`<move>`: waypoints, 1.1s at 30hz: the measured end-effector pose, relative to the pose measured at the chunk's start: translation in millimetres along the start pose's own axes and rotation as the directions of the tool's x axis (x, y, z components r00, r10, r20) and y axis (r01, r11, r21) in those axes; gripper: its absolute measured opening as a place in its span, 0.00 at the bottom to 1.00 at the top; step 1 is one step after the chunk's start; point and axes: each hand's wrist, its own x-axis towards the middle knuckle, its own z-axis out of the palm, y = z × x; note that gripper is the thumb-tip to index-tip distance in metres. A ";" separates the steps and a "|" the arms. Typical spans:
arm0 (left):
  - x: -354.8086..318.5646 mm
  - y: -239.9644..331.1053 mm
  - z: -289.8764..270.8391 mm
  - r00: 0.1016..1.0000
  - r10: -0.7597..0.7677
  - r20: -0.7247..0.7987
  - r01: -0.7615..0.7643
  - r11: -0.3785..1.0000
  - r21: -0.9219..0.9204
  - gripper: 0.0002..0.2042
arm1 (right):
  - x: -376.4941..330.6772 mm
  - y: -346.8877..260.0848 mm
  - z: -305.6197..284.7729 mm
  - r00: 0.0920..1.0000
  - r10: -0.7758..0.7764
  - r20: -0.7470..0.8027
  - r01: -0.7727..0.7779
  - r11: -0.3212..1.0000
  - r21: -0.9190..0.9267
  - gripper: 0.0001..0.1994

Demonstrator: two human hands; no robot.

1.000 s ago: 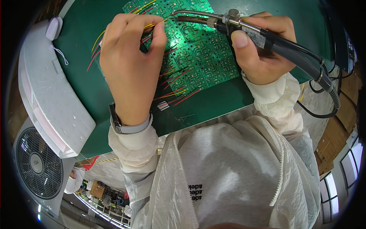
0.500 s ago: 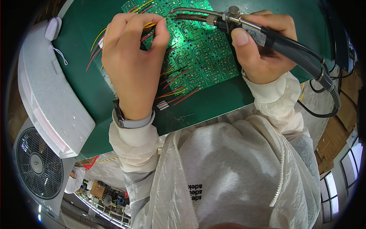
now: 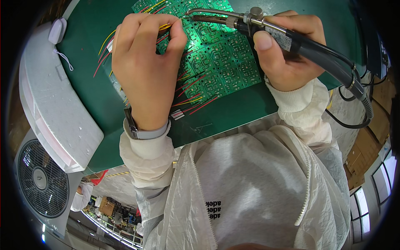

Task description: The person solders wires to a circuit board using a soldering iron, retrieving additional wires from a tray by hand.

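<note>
Circuit board (image 3: 221, 58) on table (image 3: 237, 106), foam box (image 3: 52, 91) left (fan (image 3: 41, 178) seemingly beyond).

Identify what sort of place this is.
Probably an electronics assembly workshop: green circuit boards on the bench, a soldering iron in the right hand, and red and yellow wires.

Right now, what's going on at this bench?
A person holds a soldering iron in the right hand, its tip over a green circuit-board panel. The left hand pinches a yellow wire close to that tip; whether the tip touches it is too small to tell. More red wires stick out at the panel's near edge, over the green table.
</note>
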 end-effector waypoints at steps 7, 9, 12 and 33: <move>2.7 -0.1 -6.6 0.996 0.020 0.087 -0.024 0.998 0.050 0.05 | -1.0 -1.1 0.7 1.000 0.006 -0.005 -0.006 1.000 -0.004 0.13; 3.0 0.2 -6.9 0.995 -0.015 0.096 0.009 0.998 0.059 0.05 | -0.9 -1.9 0.0 1.000 0.006 0.005 -0.006 1.000 -0.003 0.13; 3.7 0.1 -6.7 0.996 -0.012 0.090 0.008 0.999 0.050 0.05 | -0.8 -2.1 -0.1 1.000 0.011 0.013 -0.011 1.000 0.000 0.13; 5.7 6.1 -9.6 0.988 -0.073 0.136 0.060 0.994 0.095 0.04 | -1.9 -1.5 -1.1 1.000 0.007 0.013 -0.007 1.000 -0.002 0.14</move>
